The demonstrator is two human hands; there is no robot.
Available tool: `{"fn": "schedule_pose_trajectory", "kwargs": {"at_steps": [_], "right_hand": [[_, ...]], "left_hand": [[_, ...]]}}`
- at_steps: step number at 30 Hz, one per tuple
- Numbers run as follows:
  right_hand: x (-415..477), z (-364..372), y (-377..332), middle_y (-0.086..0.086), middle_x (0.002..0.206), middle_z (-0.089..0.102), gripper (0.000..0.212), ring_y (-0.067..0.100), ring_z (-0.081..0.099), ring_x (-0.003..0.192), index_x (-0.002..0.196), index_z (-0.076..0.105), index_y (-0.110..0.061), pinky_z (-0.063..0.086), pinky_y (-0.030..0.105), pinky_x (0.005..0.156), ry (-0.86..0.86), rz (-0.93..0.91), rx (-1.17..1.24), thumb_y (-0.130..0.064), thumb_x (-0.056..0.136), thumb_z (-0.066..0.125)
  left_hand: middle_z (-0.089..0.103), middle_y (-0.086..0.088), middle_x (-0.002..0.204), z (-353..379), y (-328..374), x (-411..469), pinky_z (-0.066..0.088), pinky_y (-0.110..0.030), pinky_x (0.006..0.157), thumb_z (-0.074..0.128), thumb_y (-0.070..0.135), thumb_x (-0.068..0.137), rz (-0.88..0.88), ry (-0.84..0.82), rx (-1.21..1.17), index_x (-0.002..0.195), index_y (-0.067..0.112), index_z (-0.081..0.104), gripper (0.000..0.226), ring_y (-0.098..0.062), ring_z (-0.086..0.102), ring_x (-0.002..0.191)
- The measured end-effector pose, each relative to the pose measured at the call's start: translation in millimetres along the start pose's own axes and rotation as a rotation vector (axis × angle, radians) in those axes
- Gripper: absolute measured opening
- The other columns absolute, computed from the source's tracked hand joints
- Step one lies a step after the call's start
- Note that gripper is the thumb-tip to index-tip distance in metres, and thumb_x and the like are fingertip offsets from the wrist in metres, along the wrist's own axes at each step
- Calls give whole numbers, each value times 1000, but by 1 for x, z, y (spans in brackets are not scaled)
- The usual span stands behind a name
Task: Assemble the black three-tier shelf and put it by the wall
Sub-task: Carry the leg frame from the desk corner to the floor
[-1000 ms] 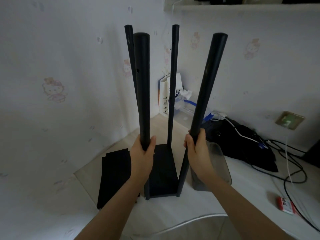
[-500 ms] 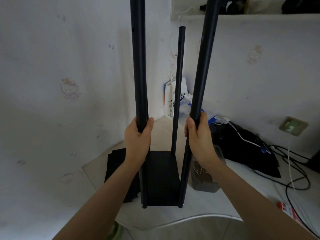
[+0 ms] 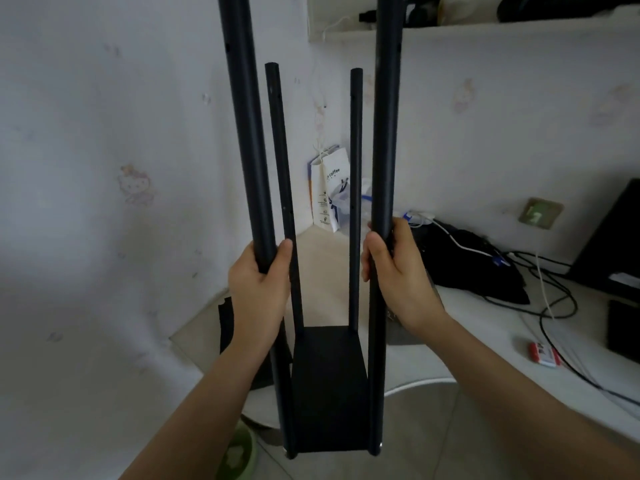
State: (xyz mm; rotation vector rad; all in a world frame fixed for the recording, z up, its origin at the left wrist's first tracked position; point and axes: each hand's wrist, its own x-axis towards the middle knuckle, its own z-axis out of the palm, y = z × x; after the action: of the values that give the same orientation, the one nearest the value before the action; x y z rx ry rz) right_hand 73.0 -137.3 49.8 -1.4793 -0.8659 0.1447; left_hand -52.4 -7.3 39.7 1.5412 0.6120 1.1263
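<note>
A black shelf frame hangs in the air in front of me: one black bottom board [image 3: 329, 386] with four upright black poles. My left hand [image 3: 259, 289] grips the near left pole [image 3: 246, 133]. My right hand [image 3: 398, 271] grips the near right pole [image 3: 386, 116]. The two far poles [image 3: 280, 168] stand behind, between my hands. The frame's lower end is past the table's front edge, above the floor. Another loose black board [image 3: 227, 323] lies on the table, partly hidden behind my left arm.
A white table [image 3: 467, 341] carries a black bag [image 3: 467, 268], cables [image 3: 554, 306], a red-and-white small box [image 3: 543, 355] and a paper bag [image 3: 329, 188] in the corner. A green bowl [image 3: 239, 455] sits on the floor below. A wall shelf [image 3: 485, 26] hangs above.
Both hands have lifted the frame off the table and drawn it toward me; its base now hangs lower in view, over the table's edge, and the near pole tops leave the frame.
</note>
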Motion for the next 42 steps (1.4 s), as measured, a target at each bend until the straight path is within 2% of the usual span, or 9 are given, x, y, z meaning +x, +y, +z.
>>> {"fn": "schedule_pose_trajectory", "kwargs": {"at_steps": [2, 7, 14, 19, 24, 31, 36, 40, 42], "right_hand": [[-14, 5, -8, -3, 70, 55, 10, 20, 54, 63, 112, 48, -18, 52, 43, 64, 27, 9, 27, -24, 105, 43], [-60, 13, -25, 7, 72, 52, 3, 26, 49, 61, 105, 46, -18, 46, 38, 59, 96, 50, 80, -20, 105, 43], [-131, 8, -54, 7, 72, 53, 6, 23, 50, 60, 106, 47, -15, 48, 35, 60, 257, 79, 22, -19, 105, 43], [-178, -15, -66, 3, 71, 55, 9, 23, 51, 61, 105, 49, -11, 49, 35, 61, 346, 109, 3, -19, 103, 46], [-233, -51, -71, 1, 69, 57, 10, 24, 54, 61, 101, 50, -12, 51, 34, 59, 455, 141, -51, -22, 100, 50], [-344, -109, -89, -1, 64, 57, 9, 19, 54, 56, 99, 49, -17, 52, 31, 57, 655, 207, -179, -26, 98, 48], [-434, -151, -107, 3, 68, 57, 12, 28, 55, 62, 103, 48, -16, 53, 54, 64, 734, 301, -199, -28, 98, 49], [-510, -183, -122, -1, 71, 58, 11, 21, 58, 64, 109, 50, -21, 55, 40, 67, 802, 330, -242, -23, 99, 48], [-548, -196, -130, -1, 73, 59, 11, 21, 58, 66, 111, 48, -17, 55, 37, 69, 848, 354, -259, -17, 100, 48]], "left_hand": [[50, 7, 52, -11, 6, -7, 42, -24, 44, 66, 22, 98, 8, -40, -12, 76, 22, 54, 25, -11, 48, 44], [46, 5, 53, -38, 15, -33, 38, -28, 42, 67, 23, 97, 20, -177, -60, 71, 24, 52, 29, -12, 43, 44], [41, 9, 51, -53, 26, -75, 33, -24, 41, 66, 25, 98, 24, -363, -132, 59, 40, 54, 43, -10, 38, 41], [42, 2, 55, -45, 31, -111, 35, -33, 48, 67, 29, 95, 14, -462, -156, 63, 36, 54, 36, -18, 40, 46], [44, 2, 53, -25, 34, -161, 36, -34, 50, 66, 21, 97, 22, -567, -168, 67, 25, 52, 33, -21, 42, 45], [41, 6, 49, 11, 46, -262, 33, -37, 46, 65, 47, 84, 30, -749, -177, 61, 36, 53, 28, -23, 40, 44], [42, 7, 48, 27, 53, -350, 34, -34, 42, 64, 44, 88, 48, -848, -169, 62, 31, 49, 32, -20, 41, 42], [45, -4, 50, 35, 58, -431, 35, -38, 44, 64, 39, 91, 59, -887, -99, 65, 17, 48, 38, -28, 45, 44], [47, -7, 52, 37, 63, -471, 39, -44, 46, 66, 34, 94, 67, -913, -77, 67, 20, 50, 35, -34, 47, 46]]}}
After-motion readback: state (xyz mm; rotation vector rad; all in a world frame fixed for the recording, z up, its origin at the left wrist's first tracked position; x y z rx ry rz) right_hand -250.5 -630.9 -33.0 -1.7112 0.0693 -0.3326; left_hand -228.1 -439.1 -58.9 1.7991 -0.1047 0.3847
